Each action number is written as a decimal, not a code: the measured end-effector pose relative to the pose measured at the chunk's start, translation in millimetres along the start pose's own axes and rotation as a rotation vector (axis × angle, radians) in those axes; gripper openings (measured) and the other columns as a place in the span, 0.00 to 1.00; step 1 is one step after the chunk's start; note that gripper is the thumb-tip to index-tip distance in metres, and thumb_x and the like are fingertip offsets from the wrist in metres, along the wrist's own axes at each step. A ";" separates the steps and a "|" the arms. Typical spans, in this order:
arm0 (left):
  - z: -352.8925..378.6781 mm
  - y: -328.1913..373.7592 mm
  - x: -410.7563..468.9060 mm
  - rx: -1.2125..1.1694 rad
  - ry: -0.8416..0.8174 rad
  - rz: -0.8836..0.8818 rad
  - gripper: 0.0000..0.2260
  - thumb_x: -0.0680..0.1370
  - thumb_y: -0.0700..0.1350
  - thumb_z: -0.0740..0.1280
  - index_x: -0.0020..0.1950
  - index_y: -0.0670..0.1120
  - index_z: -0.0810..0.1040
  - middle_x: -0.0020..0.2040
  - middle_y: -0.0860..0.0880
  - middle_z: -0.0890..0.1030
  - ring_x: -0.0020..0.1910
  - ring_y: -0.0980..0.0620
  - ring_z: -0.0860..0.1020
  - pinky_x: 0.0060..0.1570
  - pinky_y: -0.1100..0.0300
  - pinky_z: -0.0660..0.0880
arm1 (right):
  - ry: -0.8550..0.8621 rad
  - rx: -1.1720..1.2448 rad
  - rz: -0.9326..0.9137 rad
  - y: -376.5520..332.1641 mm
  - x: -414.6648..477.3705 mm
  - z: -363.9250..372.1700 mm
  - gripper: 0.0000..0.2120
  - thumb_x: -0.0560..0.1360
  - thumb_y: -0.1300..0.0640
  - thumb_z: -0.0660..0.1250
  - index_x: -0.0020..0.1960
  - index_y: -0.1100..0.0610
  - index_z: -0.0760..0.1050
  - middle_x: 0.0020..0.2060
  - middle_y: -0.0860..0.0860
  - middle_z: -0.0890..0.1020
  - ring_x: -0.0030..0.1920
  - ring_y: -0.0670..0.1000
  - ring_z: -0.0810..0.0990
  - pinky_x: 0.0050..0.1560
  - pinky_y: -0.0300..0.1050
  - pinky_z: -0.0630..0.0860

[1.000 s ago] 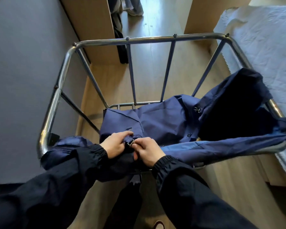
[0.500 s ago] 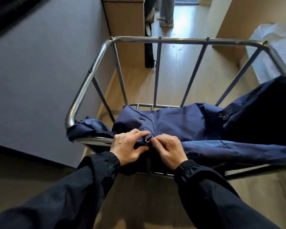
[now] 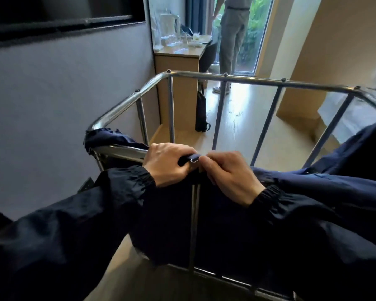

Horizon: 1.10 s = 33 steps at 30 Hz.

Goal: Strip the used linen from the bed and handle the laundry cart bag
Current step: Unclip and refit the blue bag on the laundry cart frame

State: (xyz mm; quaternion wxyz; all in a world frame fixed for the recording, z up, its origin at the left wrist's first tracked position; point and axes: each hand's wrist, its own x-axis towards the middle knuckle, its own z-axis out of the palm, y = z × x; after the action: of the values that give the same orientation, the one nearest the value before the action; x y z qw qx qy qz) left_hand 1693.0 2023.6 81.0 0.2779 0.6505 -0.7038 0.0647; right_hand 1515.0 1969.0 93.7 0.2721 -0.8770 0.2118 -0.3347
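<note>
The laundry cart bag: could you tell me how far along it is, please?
Done: the bag drapes the near rail at its left corner. In hand: the left grip and right grip pinch the bag's ringed strap. Left: the far rail is bare.

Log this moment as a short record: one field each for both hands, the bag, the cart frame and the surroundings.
left hand: fingers curled over the strap at the cart's near rail
right hand: pinches the strap by its metal ring
laundry bag: navy, draped along the near rail, one corner over the frame's near left corner
cart frame: chrome tubes, floor visible between the bars
surroundings: bed at right; desk and a standing person by the window
</note>
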 end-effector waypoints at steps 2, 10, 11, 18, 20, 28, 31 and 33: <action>5.7 -4.7 -0.5 0.011 0.064 0.019 0.22 0.71 0.65 0.53 0.52 0.59 0.81 0.44 0.57 0.84 0.45 0.52 0.82 0.43 0.55 0.75 | -0.003 -0.074 -0.054 3.2 2.5 5.1 0.18 0.78 0.48 0.59 0.29 0.48 0.68 0.25 0.45 0.71 0.29 0.46 0.71 0.33 0.53 0.70; 23.4 -12.0 -16.8 -0.174 0.249 0.165 0.15 0.74 0.56 0.64 0.61 0.64 0.76 0.53 0.60 0.83 0.55 0.60 0.79 0.55 0.52 0.77 | -0.011 -0.155 -0.171 12.9 -7.4 10.5 0.11 0.68 0.44 0.61 0.32 0.47 0.78 0.29 0.53 0.77 0.35 0.52 0.75 0.42 0.58 0.74; 25.3 -10.3 -18.4 -0.179 0.275 0.203 0.14 0.74 0.54 0.65 0.60 0.60 0.78 0.53 0.59 0.83 0.55 0.59 0.80 0.54 0.52 0.77 | -0.001 -0.174 -0.181 13.1 -10.1 10.1 0.13 0.68 0.43 0.60 0.34 0.49 0.78 0.30 0.53 0.78 0.36 0.53 0.76 0.43 0.59 0.74; 28.1 21.7 -33.4 -0.232 0.378 0.368 0.07 0.74 0.43 0.69 0.51 0.45 0.83 0.47 0.53 0.83 0.48 0.54 0.80 0.51 0.55 0.75 | 0.018 -0.132 -0.216 1.4 -34.8 -3.4 0.21 0.80 0.51 0.61 0.34 0.62 0.77 0.26 0.51 0.71 0.28 0.45 0.67 0.35 0.44 0.65; 24.1 30.5 -31.5 -0.233 0.338 0.320 0.05 0.75 0.44 0.66 0.45 0.48 0.82 0.42 0.54 0.82 0.44 0.57 0.78 0.48 0.56 0.73 | 0.026 -0.110 -0.212 -1.6 -40.7 -5.4 0.22 0.81 0.50 0.59 0.33 0.61 0.77 0.25 0.52 0.70 0.28 0.46 0.67 0.34 0.43 0.64; -1.1 14.8 -44.5 -0.363 0.293 0.215 0.10 0.78 0.33 0.64 0.46 0.46 0.81 0.45 0.48 0.84 0.47 0.54 0.81 0.52 0.60 0.76 | 0.179 -0.328 -0.318 14.2 -54.9 -2.9 0.08 0.75 0.53 0.66 0.38 0.50 0.80 0.32 0.47 0.79 0.35 0.47 0.75 0.39 0.44 0.71; -17.9 1.1 -64.2 -0.340 0.288 0.272 0.11 0.77 0.30 0.64 0.45 0.45 0.80 0.45 0.48 0.82 0.46 0.56 0.80 0.51 0.64 0.75 | 0.222 -0.545 -0.440 20.7 -58.9 0.9 0.05 0.73 0.59 0.67 0.39 0.54 0.78 0.30 0.42 0.74 0.35 0.49 0.71 0.40 0.43 0.67; -16.8 -1.0 -73.7 -0.263 0.328 0.336 0.09 0.76 0.32 0.66 0.44 0.44 0.81 0.43 0.50 0.81 0.45 0.56 0.79 0.50 0.63 0.75 | 0.227 -0.653 -0.492 20.4 -60.0 3.1 0.04 0.73 0.59 0.67 0.39 0.53 0.76 0.29 0.38 0.68 0.36 0.48 0.69 0.41 0.43 0.67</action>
State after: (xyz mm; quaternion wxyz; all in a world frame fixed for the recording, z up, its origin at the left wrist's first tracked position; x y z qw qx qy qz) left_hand 1699.0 2095.9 59.9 0.4557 0.4638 -0.7498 0.1222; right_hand 1472.2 1987.7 50.7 -0.1329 -0.8992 0.1198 -0.3993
